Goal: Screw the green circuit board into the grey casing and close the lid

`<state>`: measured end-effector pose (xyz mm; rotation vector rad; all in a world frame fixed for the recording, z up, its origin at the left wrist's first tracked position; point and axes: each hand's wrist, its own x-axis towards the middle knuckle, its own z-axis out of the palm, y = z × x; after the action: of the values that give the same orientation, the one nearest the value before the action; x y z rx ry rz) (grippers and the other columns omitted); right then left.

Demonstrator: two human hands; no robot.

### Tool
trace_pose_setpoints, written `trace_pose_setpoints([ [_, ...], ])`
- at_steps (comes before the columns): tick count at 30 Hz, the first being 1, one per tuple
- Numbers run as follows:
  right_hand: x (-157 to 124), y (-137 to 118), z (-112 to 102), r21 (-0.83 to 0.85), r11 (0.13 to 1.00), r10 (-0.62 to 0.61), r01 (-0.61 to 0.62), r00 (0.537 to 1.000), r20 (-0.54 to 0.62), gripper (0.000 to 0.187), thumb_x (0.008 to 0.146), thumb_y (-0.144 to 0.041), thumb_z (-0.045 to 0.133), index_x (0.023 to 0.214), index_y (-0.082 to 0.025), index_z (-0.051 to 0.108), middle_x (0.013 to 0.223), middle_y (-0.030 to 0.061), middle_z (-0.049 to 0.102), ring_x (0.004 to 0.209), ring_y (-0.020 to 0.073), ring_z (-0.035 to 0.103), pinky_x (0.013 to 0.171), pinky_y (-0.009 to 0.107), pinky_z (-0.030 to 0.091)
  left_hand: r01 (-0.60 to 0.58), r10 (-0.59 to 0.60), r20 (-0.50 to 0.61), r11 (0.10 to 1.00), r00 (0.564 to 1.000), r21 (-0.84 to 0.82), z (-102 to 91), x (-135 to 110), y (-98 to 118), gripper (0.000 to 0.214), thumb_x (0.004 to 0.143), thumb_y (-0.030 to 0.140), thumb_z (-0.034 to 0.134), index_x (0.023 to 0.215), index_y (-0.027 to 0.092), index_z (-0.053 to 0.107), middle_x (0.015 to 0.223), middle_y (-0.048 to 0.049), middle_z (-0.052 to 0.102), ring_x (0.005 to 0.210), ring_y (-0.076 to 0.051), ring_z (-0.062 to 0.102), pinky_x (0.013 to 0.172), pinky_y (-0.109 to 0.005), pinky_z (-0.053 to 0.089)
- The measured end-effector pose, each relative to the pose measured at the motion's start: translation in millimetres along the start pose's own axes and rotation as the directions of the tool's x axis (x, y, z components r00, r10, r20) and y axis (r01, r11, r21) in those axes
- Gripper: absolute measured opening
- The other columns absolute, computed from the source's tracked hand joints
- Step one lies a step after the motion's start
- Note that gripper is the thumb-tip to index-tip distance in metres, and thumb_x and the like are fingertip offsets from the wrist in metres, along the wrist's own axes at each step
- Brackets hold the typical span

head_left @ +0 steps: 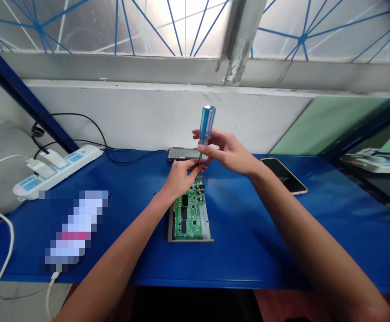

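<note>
My right hand (230, 152) is closed around the lower handle of a screwdriver (207, 123) with a clear and blue handle, which stands nearly upright with its shaft pointing down. At the shaft's lower end, the fingers of my left hand (181, 176) are pinched together; whatever they hold there is hidden. Below my left hand lies a green circuit board (193, 214) set in an open metal tray (208, 230). The far end of the board is covered by my hand. Just behind both hands sits a flat grey metal cover (181, 154).
On the blue table (248, 250) a dark-screened phone (284, 175) lies to the right, beyond my forearm. To the left are a blurred-out lit phone (77, 228) on a white cable and a power strip (61, 170) with plugs. A black cable (131, 157) runs along the wall.
</note>
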<state>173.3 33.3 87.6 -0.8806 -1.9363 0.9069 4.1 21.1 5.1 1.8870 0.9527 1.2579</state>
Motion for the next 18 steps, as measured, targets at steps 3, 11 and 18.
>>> trace_pose_setpoints([
  [3, -1, -3, -5, 0.023, 0.998, 0.052, -0.053, 0.996, 0.071, 0.035, 0.086, -0.047, 0.074, 0.103, -0.017, 0.075, 0.1, 0.0069, 0.073, 0.082, 0.0189, 0.064, 0.07, 0.033, 0.054, 0.006, -0.006, 0.019, 1.0, 1.0, -0.01, -0.2, 0, 0, 0.021, 0.097, 0.023, 0.061, 0.108, 0.018, 0.077, 0.094, -0.007, 0.081, 0.088, -0.021, 0.077, 0.082, -0.036, 0.063],
  [11, 0, 2, 9, -0.166, 0.986, -0.03, -0.009, 0.972, -0.232, 0.034, 0.084, -0.05, 0.076, 0.09, -0.017, 0.074, 0.085, 0.0059, 0.071, 0.079, 0.019, 0.062, 0.067, 0.033, 0.051, 0.007, -0.007, 0.018, 1.0, 1.0, -0.015, -0.4, 1, -4, 0.023, 0.098, 0.026, 0.059, 0.111, 0.016, 0.076, 0.096, -0.0089, 0.081, 0.086, -0.021, 0.077, 0.082, -0.035, 0.062],
  [18, 1, -1, -2, -0.091, 0.996, -0.034, 0.025, 0.995, -0.095, 0.036, 0.085, -0.05, 0.074, 0.095, -0.015, 0.075, 0.088, 0.0058, 0.072, 0.074, 0.0161, 0.059, 0.061, 0.028, 0.046, 0.019, -0.017, 0.043, 0.999, 0.999, -0.039, -2.4, 0, -3, 0.025, 0.098, 0.025, 0.059, 0.113, 0.015, 0.076, 0.1, -0.0088, 0.081, 0.089, -0.021, 0.077, 0.083, -0.034, 0.062],
])
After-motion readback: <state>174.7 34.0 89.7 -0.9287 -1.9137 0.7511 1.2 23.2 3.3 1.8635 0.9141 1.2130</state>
